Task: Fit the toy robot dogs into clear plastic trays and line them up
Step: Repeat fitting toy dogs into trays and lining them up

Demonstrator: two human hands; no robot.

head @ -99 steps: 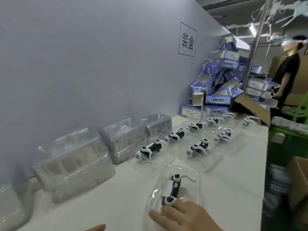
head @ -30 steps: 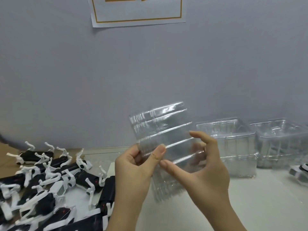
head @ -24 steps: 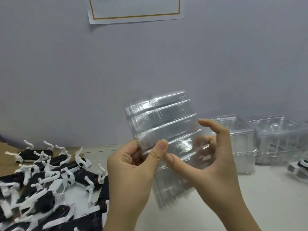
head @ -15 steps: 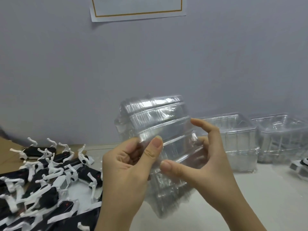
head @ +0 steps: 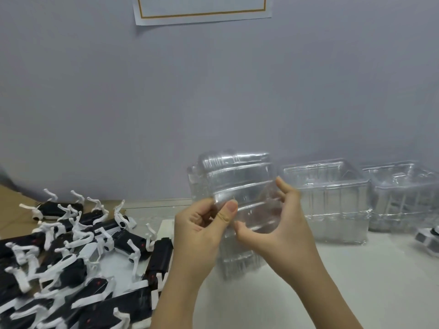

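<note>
Both hands hold a stack of clear plastic trays [head: 237,181] upright above the white table [head: 356,281]. My left hand [head: 202,231] pinches the near edge of the stack between thumb and fingers. My right hand [head: 280,224] grips the stack from the right, fingers curled behind it and thumb in front. A heap of black-and-white toy robot dogs [head: 71,257] lies at the lower left, legs sticking up.
Two more stacks of clear trays [head: 332,198] [head: 403,195] stand against the grey wall at the right. A toy dog in a tray [head: 427,238] shows at the right edge. A framed paper sign [head: 202,8] hangs on the wall. Brown cardboard [head: 11,210] lies at far left.
The view swung from the lined-up trays on the right to the tray stack. Both hands have lowered the stack slightly and keep working at its near edge.
</note>
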